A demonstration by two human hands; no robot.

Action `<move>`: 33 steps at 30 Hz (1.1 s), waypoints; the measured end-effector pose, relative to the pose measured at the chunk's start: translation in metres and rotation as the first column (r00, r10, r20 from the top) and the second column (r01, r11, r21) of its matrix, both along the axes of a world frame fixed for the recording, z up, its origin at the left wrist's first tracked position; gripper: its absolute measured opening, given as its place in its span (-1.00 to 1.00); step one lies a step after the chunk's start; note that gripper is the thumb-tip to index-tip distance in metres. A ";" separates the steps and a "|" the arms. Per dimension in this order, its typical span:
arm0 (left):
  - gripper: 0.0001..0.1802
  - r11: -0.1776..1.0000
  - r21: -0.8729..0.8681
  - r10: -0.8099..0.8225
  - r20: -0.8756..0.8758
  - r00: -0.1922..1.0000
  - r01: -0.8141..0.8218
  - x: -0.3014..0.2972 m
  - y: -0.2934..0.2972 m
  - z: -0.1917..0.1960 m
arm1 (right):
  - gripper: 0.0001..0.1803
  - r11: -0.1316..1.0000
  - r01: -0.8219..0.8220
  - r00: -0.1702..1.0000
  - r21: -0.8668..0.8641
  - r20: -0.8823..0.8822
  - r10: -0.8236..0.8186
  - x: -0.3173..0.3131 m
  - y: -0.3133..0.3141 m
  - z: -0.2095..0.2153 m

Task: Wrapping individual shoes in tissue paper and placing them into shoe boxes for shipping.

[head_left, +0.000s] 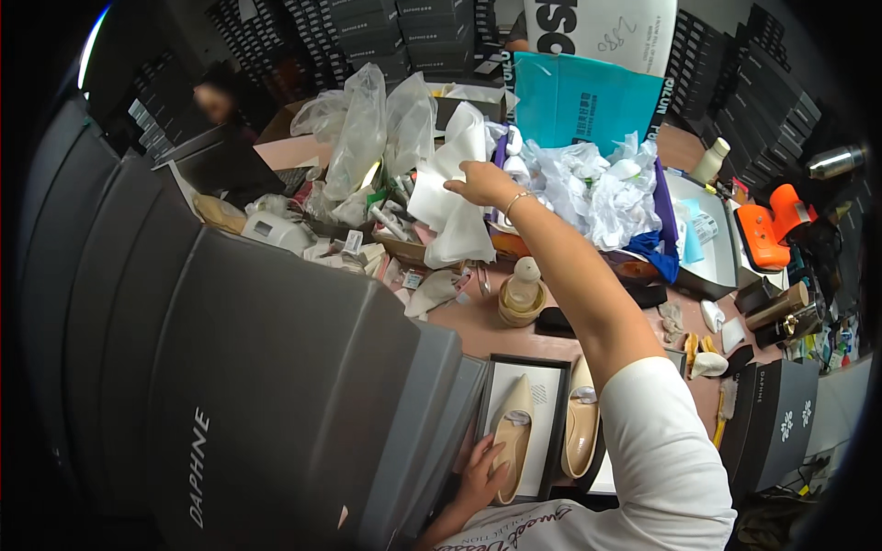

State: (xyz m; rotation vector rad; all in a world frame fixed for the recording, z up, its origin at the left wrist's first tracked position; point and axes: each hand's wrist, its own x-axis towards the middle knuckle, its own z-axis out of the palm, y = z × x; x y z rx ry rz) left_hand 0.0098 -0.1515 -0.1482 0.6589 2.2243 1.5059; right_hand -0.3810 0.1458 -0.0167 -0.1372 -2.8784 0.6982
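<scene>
My right arm reaches far across the table, and my right hand [487,185] pinches a white sheet of wrapping paper [453,197]. The sheet hangs in loose folds over the clutter at the back. Low in the view, my left hand [480,473] has its fingers on the side of a beige pointed pump [514,432]. This pump lies in an open shoebox [551,432] with a white lining, some white stuffing inside the shoe. The second beige pump [580,427] sits to its right, partly hidden by my right arm.
Tall dark grey shoeboxes [266,395] stand close on the left. A purple-edged bin [663,207] holds crumpled white paper [606,188] at the back. A bottle [524,285] in a round holder stands mid-table. An orange tape dispenser [763,234] sits far right.
</scene>
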 end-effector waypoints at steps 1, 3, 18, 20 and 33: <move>-0.56 1.000 0.001 0.001 0.003 1.000 -0.001 -0.003 0.001 0.000 | -0.61 0.999 -0.031 0.999 0.026 -0.020 0.031 -0.014 -0.002 -0.006; -0.57 1.000 0.004 -0.004 0.024 1.000 0.004 -0.004 0.002 0.002 | -0.55 0.976 0.008 0.998 0.217 -0.060 0.005 -0.022 0.001 -0.027; -0.56 1.000 -0.002 0.002 0.141 0.990 -0.002 -0.010 0.005 -0.001 | -0.76 0.709 0.168 0.985 0.685 -0.142 -0.097 -0.082 0.034 -0.013; -0.57 0.999 0.011 0.028 0.183 0.983 -0.031 -0.011 0.006 0.003 | -0.81 0.739 0.099 0.995 0.666 -0.091 -0.052 -0.069 0.028 -0.002; -0.61 0.995 0.091 0.046 0.033 0.998 -0.048 -0.008 0.006 -0.002 | -0.89 0.955 0.227 0.574 0.190 -0.818 0.026 0.035 0.097 0.098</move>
